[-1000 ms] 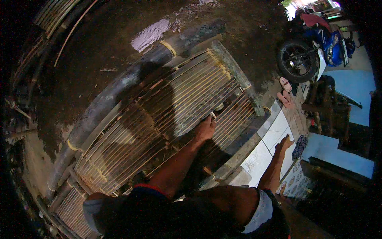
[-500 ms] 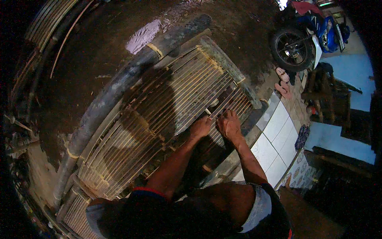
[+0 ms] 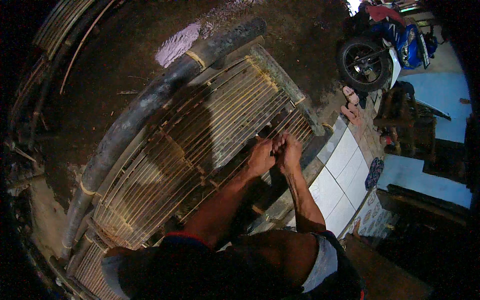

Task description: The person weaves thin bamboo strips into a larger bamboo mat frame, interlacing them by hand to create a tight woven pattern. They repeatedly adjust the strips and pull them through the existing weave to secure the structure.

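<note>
A large rack of thin bamboo slats (image 3: pixel 200 145) lies flat in front of me, framed by thick dark bamboo poles (image 3: pixel 145 105). My left hand (image 3: pixel 261 156) and my right hand (image 3: pixel 290 151) sit side by side on the slats near the rack's right end, fingers curled onto the strips. The fingertips are hidden among the slats, so I cannot tell whether they pinch a strip or a binding. My knees and shorts fill the lower edge.
Dark wet ground with a puddle (image 3: pixel 177 44) lies beyond the rack. White tiled floor (image 3: pixel 340 170) runs along the right. A blue motorbike (image 3: pixel 385 50) stands at the top right, with sandals (image 3: pixel 352 107) near it. More bamboo strips (image 3: pixel 60 30) lie at the upper left.
My right hand came from the tiled edge on the right onto the slats, beside my left hand. The two hands have since drawn close together.
</note>
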